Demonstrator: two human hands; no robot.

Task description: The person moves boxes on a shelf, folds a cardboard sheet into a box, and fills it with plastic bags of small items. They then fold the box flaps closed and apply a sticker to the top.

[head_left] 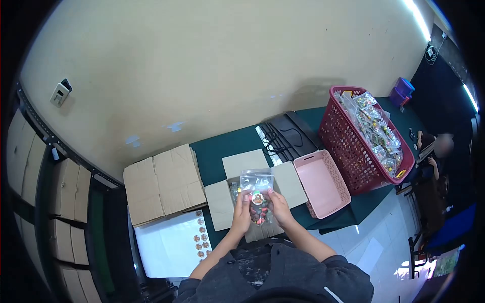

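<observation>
Both of my hands hold a clear zip pouch (260, 214) upright in front of me. It is partly filled with small multicoloured pieces, and its upper part is see-through. A round label (257, 199) sits on its front. My left hand (242, 214) grips the pouch's left edge, while my right hand (281, 208) pinches the right edge. Directly beneath is a cardboard box (220, 204) with its flaps spread out; the pouch and hands hide much of its inside. A sheet of round stickers (166, 245) lies to the left, several stickers along its right side.
Folded cardboard boxes (169, 179) are stacked at left. Right of the box sits a pink basket (323, 184), beside a tall maroon basket (348, 161) heaped with filled pouches (376, 126). A black cable (283, 141) lies behind. Another person (429, 149) is at far right.
</observation>
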